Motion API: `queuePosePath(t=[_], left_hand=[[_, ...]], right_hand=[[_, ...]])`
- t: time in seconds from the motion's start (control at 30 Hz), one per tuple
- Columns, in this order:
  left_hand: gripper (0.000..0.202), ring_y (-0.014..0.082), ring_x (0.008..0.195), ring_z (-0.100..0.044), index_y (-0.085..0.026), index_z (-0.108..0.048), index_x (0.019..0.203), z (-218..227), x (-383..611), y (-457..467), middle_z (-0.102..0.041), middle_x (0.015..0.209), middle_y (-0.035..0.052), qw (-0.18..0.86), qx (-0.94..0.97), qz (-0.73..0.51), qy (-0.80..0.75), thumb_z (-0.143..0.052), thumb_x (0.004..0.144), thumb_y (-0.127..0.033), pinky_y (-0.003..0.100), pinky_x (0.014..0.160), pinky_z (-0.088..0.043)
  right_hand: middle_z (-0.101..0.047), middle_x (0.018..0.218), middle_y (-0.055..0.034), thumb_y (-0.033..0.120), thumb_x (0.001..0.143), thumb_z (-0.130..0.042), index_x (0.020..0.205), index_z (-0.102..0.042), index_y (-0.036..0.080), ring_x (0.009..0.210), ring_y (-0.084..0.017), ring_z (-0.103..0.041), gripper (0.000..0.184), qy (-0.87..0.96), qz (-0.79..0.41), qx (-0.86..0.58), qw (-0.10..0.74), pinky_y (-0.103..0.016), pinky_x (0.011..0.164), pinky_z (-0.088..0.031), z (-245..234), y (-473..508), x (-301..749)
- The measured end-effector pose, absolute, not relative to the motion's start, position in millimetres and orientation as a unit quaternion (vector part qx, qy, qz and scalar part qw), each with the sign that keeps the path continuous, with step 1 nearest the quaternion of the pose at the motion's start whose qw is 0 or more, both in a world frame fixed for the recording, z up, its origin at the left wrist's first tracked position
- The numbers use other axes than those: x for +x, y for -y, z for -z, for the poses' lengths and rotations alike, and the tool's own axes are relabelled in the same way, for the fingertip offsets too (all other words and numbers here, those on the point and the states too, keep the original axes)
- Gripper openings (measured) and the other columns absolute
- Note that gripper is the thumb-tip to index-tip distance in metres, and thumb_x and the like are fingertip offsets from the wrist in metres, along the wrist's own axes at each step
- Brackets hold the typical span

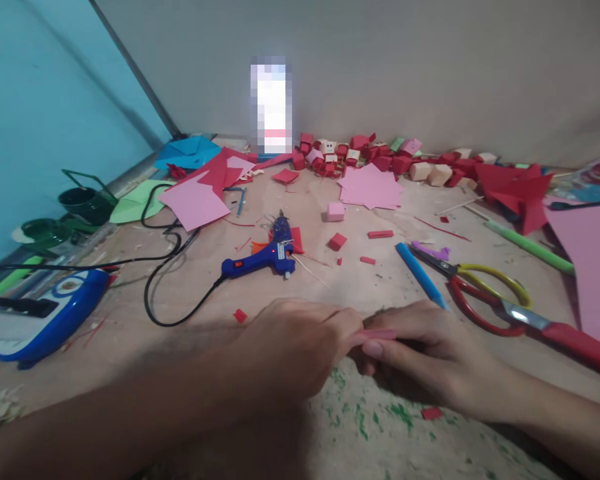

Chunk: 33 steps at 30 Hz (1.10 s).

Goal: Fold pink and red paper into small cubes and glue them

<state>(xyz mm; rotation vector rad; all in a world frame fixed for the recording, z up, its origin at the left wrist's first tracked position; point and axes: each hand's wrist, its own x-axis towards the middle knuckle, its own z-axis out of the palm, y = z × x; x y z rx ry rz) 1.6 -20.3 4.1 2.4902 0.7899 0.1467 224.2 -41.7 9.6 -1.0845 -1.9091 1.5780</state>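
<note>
Between my two hands is a small folded strip of pink paper (380, 335), low over the front of the table. My left hand (300, 343) is closed around its left end, with most of the fingers hidden behind the back of the hand. Thumb and fingers of my right hand (425, 353) pinch the strip's right end. Beyond them lies a blue glue gun (260, 260) with a lit red switch. Little red and pink paper pieces, among them a pink paper cube (335, 212) and a red paper cube (337, 241), are scattered past my hands.
Scissors (480, 287) with red and yellow handles lie at right, touching a red-handled tool (570, 337), near a blue pen (420, 273). The glue gun's black cord (153, 307) loops left. A blurred bright screen (271, 107) stands behind, beside many paper cubes (380, 163).
</note>
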Motion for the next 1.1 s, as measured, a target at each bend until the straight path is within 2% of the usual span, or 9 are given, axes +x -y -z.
queuePosePath(t=[0.13,0.23,0.4,0.53,0.67,0.8,0.97,1.1], left_hand=[[0.028,0.0179,0.085,-0.07,-0.02,-0.068,0.098,-14.0,2.9,20.0,-0.075,0.091,0.0024,0.346,0.879,-0.118,-0.306,-0.042,0.106,-0.026,0.03,0.08,-0.05],[0.028,0.0146,0.085,-0.069,-0.02,-0.072,0.097,-19.1,2.5,17.8,-0.076,0.091,0.0005,0.413,0.839,-0.161,-0.316,-0.046,0.105,-0.027,0.025,0.077,-0.048],[0.019,0.0116,0.063,-0.057,-0.017,-0.073,0.085,-15.2,1.3,14.2,-0.067,0.07,-0.002,0.413,0.823,-0.187,-0.34,-0.058,0.095,-0.024,0.026,0.06,-0.038],[0.025,0.0111,0.06,-0.052,-0.017,-0.065,0.073,-10.2,4.4,15.4,-0.061,0.065,-0.0029,0.418,0.829,-0.161,-0.334,-0.056,0.095,-0.023,0.027,0.058,-0.035],[0.026,0.012,0.064,-0.056,-0.018,-0.067,0.077,-11.0,6.8,17.4,-0.065,0.069,-0.0019,0.431,0.823,-0.139,-0.341,-0.055,0.098,-0.025,0.027,0.059,-0.036],[0.026,0.0102,0.061,-0.057,-0.02,-0.074,0.085,-13.2,6.5,17.5,-0.066,0.067,-0.0036,0.497,0.782,-0.152,-0.342,-0.055,0.1,-0.026,0.023,0.06,-0.04],[0.033,0.0097,0.061,-0.058,-0.019,-0.068,0.073,-8.4,3.2,15.9,-0.065,0.065,-0.0041,0.529,0.74,-0.175,-0.377,-0.055,0.1,-0.033,0.022,0.061,-0.042],[0.035,0.0094,0.06,-0.057,-0.018,-0.065,0.071,-8.0,2.2,12.3,-0.063,0.063,-0.0043,0.534,0.728,-0.164,-0.398,-0.054,0.1,-0.035,0.021,0.059,-0.041]], right_hand=[[-0.059,0.06,0.0004,0.035,0.104,-0.056,0.077,-0.069,0.013,0.052,-0.007,-0.051,0.037,0.694,-0.563,-0.385,0.233,-0.019,0.051,-0.041,-5.9,41.6,225.6],[-0.059,0.06,0.0001,0.035,0.104,-0.056,0.079,-0.07,0.013,0.052,-0.008,-0.05,0.036,0.683,-0.563,-0.397,0.242,-0.019,0.049,-0.04,-3.6,41.7,225.6],[-0.062,0.063,-0.0025,0.039,0.103,-0.056,0.081,-0.073,0.013,0.052,-0.01,-0.05,0.038,0.672,-0.56,-0.416,0.249,-0.022,0.048,-0.04,-4.8,42.0,224.4],[-0.06,0.059,-0.0014,0.041,0.102,-0.056,0.075,-0.07,0.015,0.05,-0.01,-0.047,0.04,0.683,-0.55,-0.419,0.235,-0.022,0.046,-0.037,-8.1,40.6,223.6],[-0.058,0.059,-0.0009,0.041,0.102,-0.056,0.075,-0.071,0.016,0.051,-0.01,-0.047,0.04,0.689,-0.552,-0.404,0.239,-0.023,0.048,-0.036,-8.0,40.1,224.6],[-0.06,0.063,-0.0022,0.041,0.103,-0.055,0.075,-0.071,0.015,0.053,-0.01,-0.048,0.042,0.625,-0.596,-0.422,0.275,-0.025,0.049,-0.036,-2.8,42.5,227.8],[-0.061,0.065,-0.0025,0.039,0.1,-0.062,0.071,-0.067,0.015,0.054,-0.01,-0.05,0.038,0.525,-0.649,-0.432,0.342,-0.025,0.05,-0.036,4.7,46.6,229.7],[-0.057,0.06,-0.0009,0.041,0.098,-0.064,0.069,-0.066,0.015,0.047,-0.009,-0.046,0.039,0.461,-0.667,-0.446,0.379,-0.024,0.044,-0.03,7.0,48.9,228.4]])
